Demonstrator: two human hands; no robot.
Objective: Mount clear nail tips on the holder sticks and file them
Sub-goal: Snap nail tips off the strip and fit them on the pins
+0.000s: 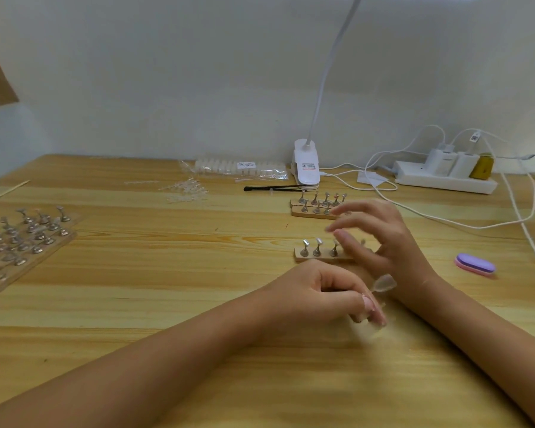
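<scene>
Left hand (322, 293) sits nearest me, pinching one holder stick (375, 291) topped with a clear nail tip (383, 283).

Its fingers are curled tight, thumb and forefinger clamped on the thin stem. The translucent, rounded tip stands just above the thumb, slightly blurred. The right hand (382, 239) is blurred too, fingers spread and loosely bent, gripping nothing. It covers the right end of a pale wooden strip (309, 257) where shiny metal sticks stand upright, and I cannot tell whether it touches them. Two similar strips (312, 211) lie behind. A smooth purple-and-pink oval buffer block (475, 264) lies on the grained pine table (167, 273), well to the right of both hands.
</scene>
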